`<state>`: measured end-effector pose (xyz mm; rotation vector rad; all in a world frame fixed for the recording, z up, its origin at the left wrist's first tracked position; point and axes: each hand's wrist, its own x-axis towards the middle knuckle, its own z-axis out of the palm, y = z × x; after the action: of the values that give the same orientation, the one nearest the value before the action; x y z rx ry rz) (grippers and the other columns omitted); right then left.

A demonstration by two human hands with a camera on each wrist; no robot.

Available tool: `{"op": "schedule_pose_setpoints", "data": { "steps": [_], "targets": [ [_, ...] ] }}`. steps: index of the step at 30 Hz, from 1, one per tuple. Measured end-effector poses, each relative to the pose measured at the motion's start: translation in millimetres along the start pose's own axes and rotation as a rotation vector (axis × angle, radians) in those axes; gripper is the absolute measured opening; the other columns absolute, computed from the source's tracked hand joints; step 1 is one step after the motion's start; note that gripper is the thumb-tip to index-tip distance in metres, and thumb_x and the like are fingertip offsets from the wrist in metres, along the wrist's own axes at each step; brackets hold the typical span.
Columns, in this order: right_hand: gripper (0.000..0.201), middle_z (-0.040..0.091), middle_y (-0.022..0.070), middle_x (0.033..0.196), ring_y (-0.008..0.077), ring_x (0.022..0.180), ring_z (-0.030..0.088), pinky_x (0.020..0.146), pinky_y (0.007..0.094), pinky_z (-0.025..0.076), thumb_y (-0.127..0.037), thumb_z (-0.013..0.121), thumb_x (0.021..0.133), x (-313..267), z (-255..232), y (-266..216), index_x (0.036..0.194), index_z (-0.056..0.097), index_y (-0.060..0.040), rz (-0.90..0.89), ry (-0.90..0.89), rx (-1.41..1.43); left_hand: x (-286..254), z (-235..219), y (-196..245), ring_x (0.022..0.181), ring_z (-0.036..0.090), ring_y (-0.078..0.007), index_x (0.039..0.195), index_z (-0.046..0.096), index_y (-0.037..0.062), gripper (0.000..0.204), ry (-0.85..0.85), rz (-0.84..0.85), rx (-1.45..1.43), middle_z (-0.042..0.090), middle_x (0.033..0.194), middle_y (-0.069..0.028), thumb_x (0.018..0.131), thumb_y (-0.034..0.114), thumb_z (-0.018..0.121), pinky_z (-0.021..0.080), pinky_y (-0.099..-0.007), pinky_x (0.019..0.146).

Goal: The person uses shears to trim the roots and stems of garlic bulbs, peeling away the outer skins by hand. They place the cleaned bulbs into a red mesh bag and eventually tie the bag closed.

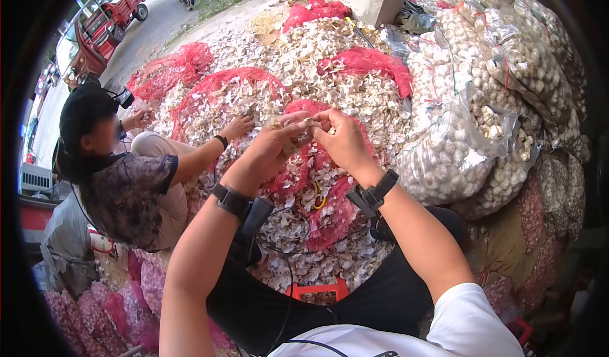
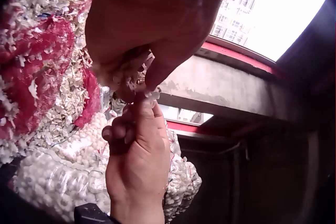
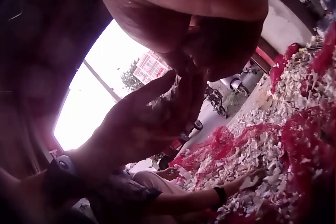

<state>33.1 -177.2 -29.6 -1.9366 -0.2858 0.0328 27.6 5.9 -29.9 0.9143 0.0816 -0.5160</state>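
Observation:
Raised over the heap of skins, my left hand (image 1: 273, 146) and right hand (image 1: 346, 142) meet fingertip to fingertip. Between them they pinch a small whitish garlic piece (image 2: 153, 95), mostly covered by fingers and thumbs. In the left wrist view, pale papery bits (image 2: 131, 71) show inside the curled left hand. The right hand's fingers bend inward toward the thumb, its palm side facing that camera. Below both hands lie dry garlic skins (image 1: 285, 230) and red mesh netting (image 1: 330, 220).
Large clear bags of garlic bulbs (image 1: 444, 160) are piled at the right. At the left, another person (image 1: 127, 173) sits reaching into the skins. Beneath me a red stool (image 1: 317, 288) shows between the legs. A red three-wheeled truck (image 1: 104, 27) stands on the road behind.

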Motion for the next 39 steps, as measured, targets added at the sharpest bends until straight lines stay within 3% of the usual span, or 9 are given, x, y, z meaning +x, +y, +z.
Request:
{"op": "schedule_pose_setpoints", "data": {
  "steps": [6, 9, 14, 17, 25, 27, 29, 34, 39],
  "targets": [
    [0.031, 0.071, 0.0153, 0.096, 0.0223, 0.085, 0.070, 0.074, 0.0330, 0.053, -0.020, 0.067, 0.088, 0.2, -3.1, -8.3, 0.115, 0.064, -0.0040, 0.015, -0.020, -0.056, -4.4, 7.9, 5.7, 0.104, 0.061, -0.0168, 0.126, 0.053, 0.0020, 0.030, 0.012, 0.011, 0.021, 0.061, 0.117, -0.0087, 0.098, 0.012, 0.057, 0.051, -0.0297, 0.090],
    [0.030, 0.071, 0.0137, 0.094, 0.0198, 0.081, 0.068, 0.073, 0.0320, 0.053, -0.019, 0.067, 0.089, 2.6, 1.1, 1.3, 0.114, 0.065, -0.0025, -0.154, 0.009, -0.002, -3.6, 7.4, 2.6, 0.100, 0.061, -0.0150, 0.120, 0.056, 0.0033, 0.025, 0.048, 0.027, 0.013, 0.062, 0.109, -0.0061, 0.097, 0.013, 0.059, 0.051, -0.0282, 0.085],
    [0.025, 0.071, 0.0098, 0.092, 0.0131, 0.081, 0.065, 0.072, 0.0301, 0.051, -0.017, 0.064, 0.091, 2.6, -3.0, -6.1, 0.108, 0.065, 0.0022, 0.200, -0.092, 0.341, -2.1, 1.9, -2.1, 0.093, 0.060, -0.0112, 0.110, 0.059, 0.0054, 0.018, 0.040, 0.001, 0.029, 0.062, 0.098, -0.0020, 0.095, 0.016, 0.063, 0.050, -0.0265, 0.079],
    [0.024, 0.071, 0.0091, 0.089, 0.0124, 0.080, 0.065, 0.071, 0.0296, 0.051, -0.018, 0.063, 0.092, 2.3, -1.9, -4.5, 0.104, 0.066, 0.0021, 0.119, -0.044, 0.272, -2.8, 5.6, -2.1, 0.090, 0.060, -0.0101, 0.109, 0.059, 0.0049, 0.020, 0.102, 0.026, 0.068, 0.063, 0.099, -0.0026, 0.094, 0.016, 0.065, 0.049, -0.0266, 0.079],
    [0.027, 0.071, 0.0106, 0.089, 0.0148, 0.080, 0.065, 0.072, 0.0309, 0.051, -0.021, 0.060, 0.093, 1.6, -9.4, -14.5, 0.104, 0.066, 0.0030, 0.132, -0.059, 0.096, -7.4, 5.2, 2.9, 0.084, 0.067, -0.0140, 0.117, 0.058, -0.0012, 0.033, 0.137, 0.067, 0.318, 0.069, 0.097, -0.0082, 0.087, 0.006, 0.070, 0.052, -0.0244, 0.050],
    [0.028, 0.071, 0.0114, 0.091, 0.0161, 0.081, 0.065, 0.073, 0.0315, 0.051, -0.021, 0.060, 0.093, 4.3, -6.2, -4.3, 0.107, 0.066, 0.0029, 0.168, -0.054, 0.120, -8.7, 10.7, 3.4, 0.087, 0.068, -0.0144, 0.117, 0.058, -0.0016, 0.033, 0.143, 0.071, 0.293, 0.069, 0.099, -0.0093, 0.087, 0.006, 0.070, 0.053, -0.0243, 0.055],
    [0.031, 0.071, 0.0128, 0.092, 0.0190, 0.082, 0.066, 0.074, 0.0327, 0.051, -0.023, 0.062, 0.093, 7.3, 1.2, 12.8, 0.113, 0.065, 0.0012, -0.043, 0.182, 0.039, -7.2, 10.0, 2.2, 0.091, 0.068, -0.0148, 0.117, 0.058, -0.0020, 0.033, 0.150, 0.077, 0.267, 0.069, 0.102, -0.0104, 0.087, 0.005, 0.070, 0.055, -0.0241, 0.059],
    [0.035, 0.070, 0.0145, 0.094, 0.0214, 0.084, 0.067, 0.075, 0.0334, 0.052, -0.024, 0.063, 0.092, 0.8, -8.1, -17.0, 0.119, 0.063, -0.0022, -0.005, 0.027, -0.079, -12.9, 13.6, 12.8, 0.097, 0.066, -0.0150, 0.116, 0.058, -0.0032, 0.032, 0.229, 0.014, 0.397, 0.068, 0.103, -0.0106, 0.087, 0.006, 0.070, 0.054, -0.0246, 0.084],
    [0.036, 0.070, 0.0125, 0.092, 0.0185, 0.082, 0.065, 0.075, 0.0325, 0.051, -0.025, 0.064, 0.092, 3.0, -4.3, -7.3, 0.119, 0.062, -0.0016, -0.025, -0.067, -0.011, -6.1, 4.1, 0.6, 0.099, 0.066, -0.0172, 0.115, 0.059, -0.0041, 0.029, 0.160, 0.123, 0.290, 0.067, 0.105, -0.0120, 0.089, 0.007, 0.068, 0.054, -0.0267, 0.090]
  ]
}}
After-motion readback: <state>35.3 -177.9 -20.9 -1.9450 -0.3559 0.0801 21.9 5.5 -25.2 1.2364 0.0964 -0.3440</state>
